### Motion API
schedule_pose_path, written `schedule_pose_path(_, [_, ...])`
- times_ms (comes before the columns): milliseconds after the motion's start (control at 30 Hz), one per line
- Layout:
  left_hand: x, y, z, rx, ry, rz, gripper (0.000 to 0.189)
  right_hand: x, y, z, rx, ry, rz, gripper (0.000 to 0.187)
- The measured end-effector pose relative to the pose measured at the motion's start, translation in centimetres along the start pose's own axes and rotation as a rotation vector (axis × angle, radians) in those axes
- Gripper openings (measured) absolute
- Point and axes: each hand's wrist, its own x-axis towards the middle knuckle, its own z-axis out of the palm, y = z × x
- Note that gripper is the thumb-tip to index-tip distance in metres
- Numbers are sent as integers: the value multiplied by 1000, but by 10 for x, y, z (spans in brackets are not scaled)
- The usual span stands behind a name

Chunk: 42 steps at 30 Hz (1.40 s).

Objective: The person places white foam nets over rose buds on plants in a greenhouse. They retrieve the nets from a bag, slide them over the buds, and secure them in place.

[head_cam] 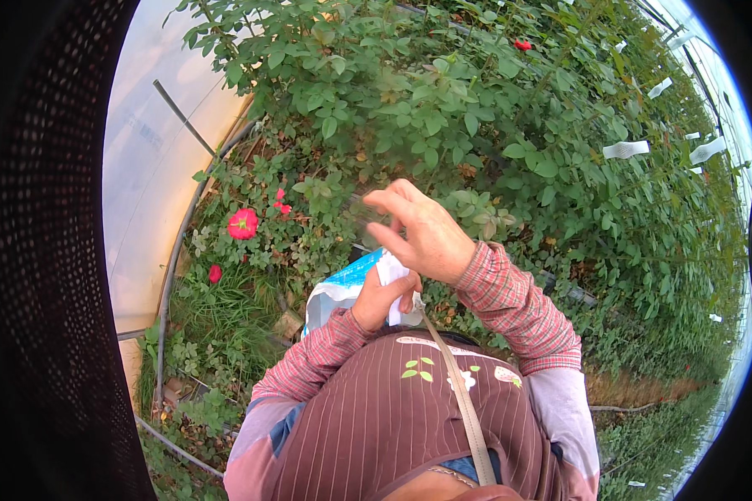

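My left hand holds a bundle of thin white material close to my waist, its thumb lying across it. Just above and to the right is my right hand, fingers bent and thumb apart, with nothing plainly visible between them; the fingertips are blurred. An open blue and white plastic bag hangs before my apron, partly covered by my left hand and forearm. A beige strap runs down over the apron towards the bag.
Leafy rose bushes rise ahead and to the right, several buds wearing white mesh sleeves. A pink-red bloom grows low on the left. Beyond it are a dark hose, a slanting pole and plastic greenhouse sheeting.
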Motion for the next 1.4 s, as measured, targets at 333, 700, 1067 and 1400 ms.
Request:
schedule_pose_path(333, [16, 8, 6, -19, -132, -65, 32, -90, 68, 31, 706, 23, 496, 14])
schedule_pose_path(700, [38, 35, 11, 16, -30, -136, 22, -99, 54, -29, 853, 413, 563, 13])
schedule_pose_path(1067, [58, 83, 34, 393, 117, 256, 15, -47, 34, 3, 268, 550, 168, 23])
schedule_pose_path(1400, [67, 104, 36, 280, 177, 380, 20, -12, 15, -11, -112, 582, -5, 15])
